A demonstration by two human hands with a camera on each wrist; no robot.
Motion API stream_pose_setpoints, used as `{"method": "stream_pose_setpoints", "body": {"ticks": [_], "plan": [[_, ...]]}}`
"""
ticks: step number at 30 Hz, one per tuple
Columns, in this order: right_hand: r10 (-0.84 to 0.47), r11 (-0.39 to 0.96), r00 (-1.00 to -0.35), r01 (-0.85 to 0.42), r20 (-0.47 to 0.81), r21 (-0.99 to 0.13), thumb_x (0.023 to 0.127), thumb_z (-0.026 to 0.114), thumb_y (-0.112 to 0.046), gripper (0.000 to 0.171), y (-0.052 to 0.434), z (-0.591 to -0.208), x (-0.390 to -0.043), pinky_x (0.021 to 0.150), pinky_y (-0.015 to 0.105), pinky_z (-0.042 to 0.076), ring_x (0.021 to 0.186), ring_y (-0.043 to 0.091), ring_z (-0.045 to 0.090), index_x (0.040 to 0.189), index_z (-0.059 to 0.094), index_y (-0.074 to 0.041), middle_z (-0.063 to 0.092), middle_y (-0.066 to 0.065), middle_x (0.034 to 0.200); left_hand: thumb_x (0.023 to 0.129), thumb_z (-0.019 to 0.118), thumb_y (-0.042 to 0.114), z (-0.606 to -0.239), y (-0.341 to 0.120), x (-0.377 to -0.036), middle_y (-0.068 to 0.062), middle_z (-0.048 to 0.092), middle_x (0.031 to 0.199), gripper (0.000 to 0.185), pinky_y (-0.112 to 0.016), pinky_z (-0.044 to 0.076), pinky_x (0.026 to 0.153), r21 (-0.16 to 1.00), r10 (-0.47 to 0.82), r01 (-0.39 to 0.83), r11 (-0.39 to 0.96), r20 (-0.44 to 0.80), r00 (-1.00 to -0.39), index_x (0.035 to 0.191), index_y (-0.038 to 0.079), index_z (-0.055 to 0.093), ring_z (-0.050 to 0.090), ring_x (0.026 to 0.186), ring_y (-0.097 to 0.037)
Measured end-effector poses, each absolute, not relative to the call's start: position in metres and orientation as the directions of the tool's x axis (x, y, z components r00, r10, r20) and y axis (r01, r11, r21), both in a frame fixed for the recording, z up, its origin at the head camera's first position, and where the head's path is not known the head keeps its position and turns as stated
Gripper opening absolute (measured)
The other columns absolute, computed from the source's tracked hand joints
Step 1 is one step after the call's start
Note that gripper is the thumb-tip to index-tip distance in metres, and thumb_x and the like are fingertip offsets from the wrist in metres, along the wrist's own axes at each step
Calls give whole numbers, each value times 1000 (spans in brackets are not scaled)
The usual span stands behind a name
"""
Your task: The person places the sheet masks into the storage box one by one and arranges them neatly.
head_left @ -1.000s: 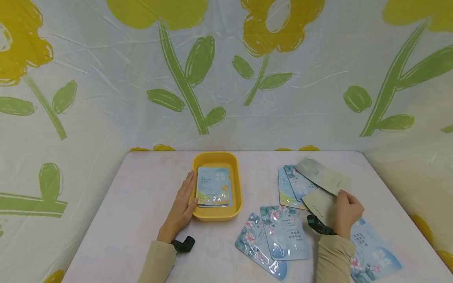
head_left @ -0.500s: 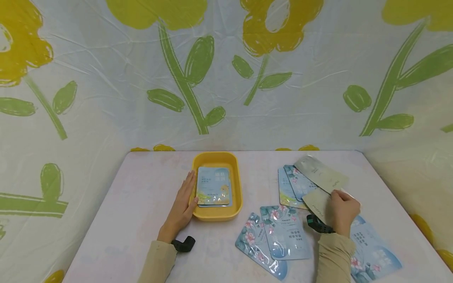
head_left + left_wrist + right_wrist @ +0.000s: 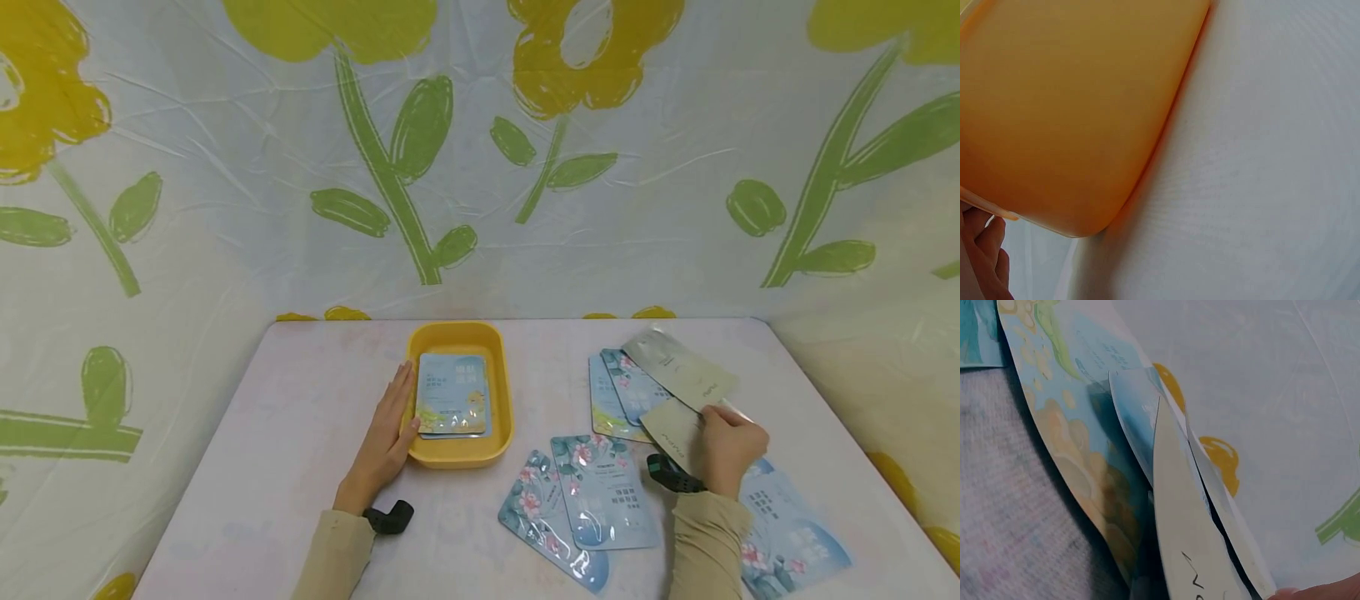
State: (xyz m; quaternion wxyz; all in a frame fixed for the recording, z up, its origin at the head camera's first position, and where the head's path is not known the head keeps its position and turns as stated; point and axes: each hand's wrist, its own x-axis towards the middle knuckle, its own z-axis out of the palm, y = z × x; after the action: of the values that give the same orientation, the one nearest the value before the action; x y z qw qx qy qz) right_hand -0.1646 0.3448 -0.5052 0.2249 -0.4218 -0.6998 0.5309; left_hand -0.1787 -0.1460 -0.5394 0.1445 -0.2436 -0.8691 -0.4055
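Note:
My left hand (image 3: 382, 437) lies along the left side of a yellow tray (image 3: 498, 446), fingers straight and thumb at the rim. In the left wrist view the tray's orange-looking wall (image 3: 1079, 119) fills much of the picture, with fingers (image 3: 991, 240) at its rim. Blue sheet mask packets (image 3: 452, 396) lie stacked inside the tray. My right hand (image 3: 731, 446) pinches the near end of a pale green sheet mask packet (image 3: 678, 367). A second pale green packet (image 3: 670, 429) lies just below it, partly hidden by the hand. In the right wrist view a fingertip (image 3: 1288, 594) meets the upper packet's edge.
Under the pale packets, a blue flowered packet (image 3: 632, 387) and a blue-yellow one (image 3: 603, 400) overlap. Two flowered packets (image 3: 611, 500) (image 3: 543, 521) lie at front centre. Another blue packet (image 3: 791, 533) sits right of the right forearm. A flowered cloth (image 3: 480, 275) hangs behind the table.
My right hand has shifted slightly left, and the upper pale green packet has slid a little left with it. The left hand and tray stay in place.

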Motion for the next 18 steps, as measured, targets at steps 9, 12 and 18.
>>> {"method": "stream_pose_setpoints", "body": {"ticks": [9,12,18], "plan": [[770,353,-636,365,47,-862,90,57,-15,38,344,-508,-165,102,57,40,114,47,53,112,67,14,62,33,112,98,45,17,-540,-147,-179,-5,11,166,67,-37,4,123,637,305,542,548,450,-839,159,6,17,7,152,-21],[734,388,-678,395,21,-833,90,57,-21,47,349,-505,-167,97,63,39,113,53,48,118,60,18,56,38,118,98,45,17,-541,-147,-179,-5,11,167,68,-36,3,123,642,304,536,549,445,-843,159,6,17,7,152,-20],[713,389,-694,510,-100,-767,86,68,-40,69,360,-495,-173,92,65,42,110,56,49,122,56,18,53,38,124,98,45,16,-540,-146,-179,-4,10,167,67,-44,7,123,633,309,546,548,454,-836,159,6,17,7,152,-22]]}}
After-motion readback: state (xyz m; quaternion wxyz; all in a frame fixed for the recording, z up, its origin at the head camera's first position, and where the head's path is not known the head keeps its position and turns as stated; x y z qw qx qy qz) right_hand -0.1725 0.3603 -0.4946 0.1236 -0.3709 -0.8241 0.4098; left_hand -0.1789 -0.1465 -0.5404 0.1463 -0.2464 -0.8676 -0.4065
